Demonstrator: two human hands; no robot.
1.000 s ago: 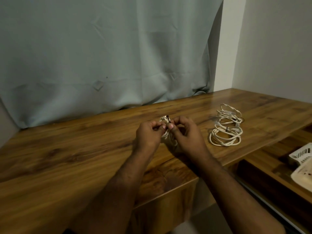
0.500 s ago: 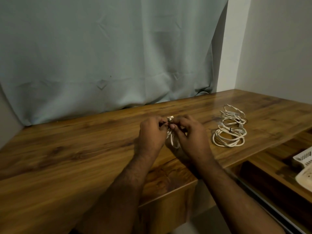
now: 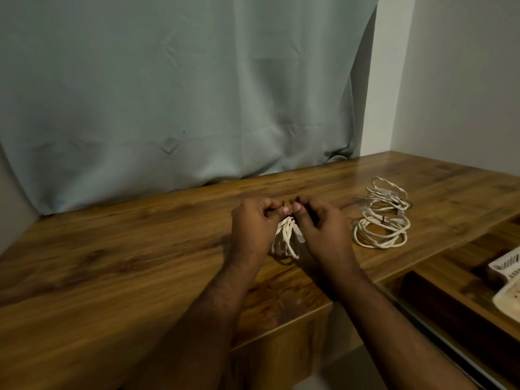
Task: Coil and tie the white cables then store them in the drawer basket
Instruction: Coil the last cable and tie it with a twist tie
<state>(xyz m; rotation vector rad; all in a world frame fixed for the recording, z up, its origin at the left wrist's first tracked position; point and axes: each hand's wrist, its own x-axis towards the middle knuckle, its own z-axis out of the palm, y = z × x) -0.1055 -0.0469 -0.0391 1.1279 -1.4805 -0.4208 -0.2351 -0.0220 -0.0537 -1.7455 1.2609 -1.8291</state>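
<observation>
— What fills the view from where I sit?

— A pale grey-green curtain point(image 3: 174, 88) hangs behind the brown wood-grain bench point(image 3: 118, 266), which runs across my whole picture. Off the bench's right edge sits an open wooden drawer point(image 3: 461, 302), with a white slotted plastic basket point(image 3: 506, 266) in it at the frame's edge.

— And my hands?

— Both are near the bench's front edge, about the middle. My left hand point(image 3: 250, 226) and right hand point(image 3: 323, 229) are curled, thumbs and forefingers pressed together, each pinching an end of a thin dark tie point(image 3: 289, 204) above the small coiled white cable point(image 3: 285, 239) that hangs between them, its lower loops on the bench.

— Other cables?

— Two coiled white cables point(image 3: 382, 215) lie stacked toward the right edge, well apart from my hands, each with a dark tie.
</observation>
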